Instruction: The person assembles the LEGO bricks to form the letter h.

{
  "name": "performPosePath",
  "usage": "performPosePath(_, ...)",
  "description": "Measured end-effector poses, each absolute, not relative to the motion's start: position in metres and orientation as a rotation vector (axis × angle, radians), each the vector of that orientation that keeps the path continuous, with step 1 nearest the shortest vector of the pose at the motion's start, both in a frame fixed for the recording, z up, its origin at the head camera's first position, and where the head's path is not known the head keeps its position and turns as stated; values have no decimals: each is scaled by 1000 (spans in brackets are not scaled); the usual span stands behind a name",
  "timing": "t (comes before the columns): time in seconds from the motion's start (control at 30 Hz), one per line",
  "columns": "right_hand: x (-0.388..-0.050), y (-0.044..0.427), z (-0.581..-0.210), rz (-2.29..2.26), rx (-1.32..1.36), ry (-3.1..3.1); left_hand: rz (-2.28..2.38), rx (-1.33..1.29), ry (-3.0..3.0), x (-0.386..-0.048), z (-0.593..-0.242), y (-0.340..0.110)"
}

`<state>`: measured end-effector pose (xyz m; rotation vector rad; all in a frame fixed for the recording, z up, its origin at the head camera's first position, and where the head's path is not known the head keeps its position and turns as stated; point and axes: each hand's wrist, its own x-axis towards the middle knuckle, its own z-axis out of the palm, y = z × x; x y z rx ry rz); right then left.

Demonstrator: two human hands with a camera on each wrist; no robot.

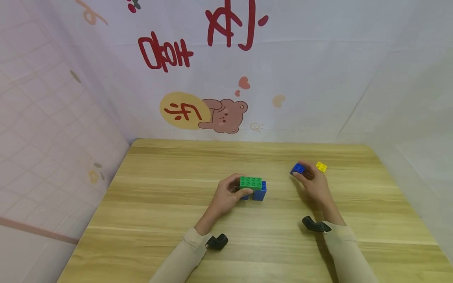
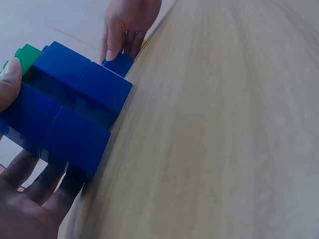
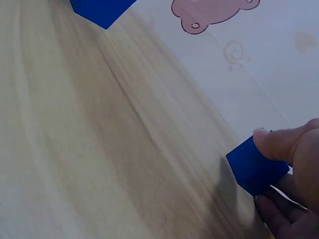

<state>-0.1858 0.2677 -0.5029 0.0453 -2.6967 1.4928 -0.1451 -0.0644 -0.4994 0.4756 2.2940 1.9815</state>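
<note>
A green toy building brick (image 1: 251, 182) lies across two blue brick columns, the right-hand one (image 1: 259, 195) showing more in the head view. The left wrist view shows both blue columns (image 2: 79, 144) built of stacked bricks, standing on the table. My left hand (image 1: 226, 195) grips this structure at its left end, thumb in front and fingers behind. To the right, my right hand (image 1: 315, 182) pinches a single blue brick (image 1: 298, 169) between thumb and fingers; in the right wrist view that brick (image 3: 254, 167) is at or just above the tabletop.
A yellow brick (image 1: 321, 166) lies just beyond my right hand. The wooden table (image 1: 170, 165) ends at a white printed backdrop (image 1: 311, 78), with more white sheeting at both sides. Black wrist devices (image 1: 217, 241) sit at my cuffs.
</note>
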Motion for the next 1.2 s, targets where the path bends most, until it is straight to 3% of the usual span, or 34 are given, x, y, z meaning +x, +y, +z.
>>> performPosePath(0.4,-182,269,-500,1499,2,-2693,1991,479,2283,-145,-501,-64)
performPosePath(1.2,-164,228,-496,1602,100,-2725,2000,471,2286,-145,-501,-65)
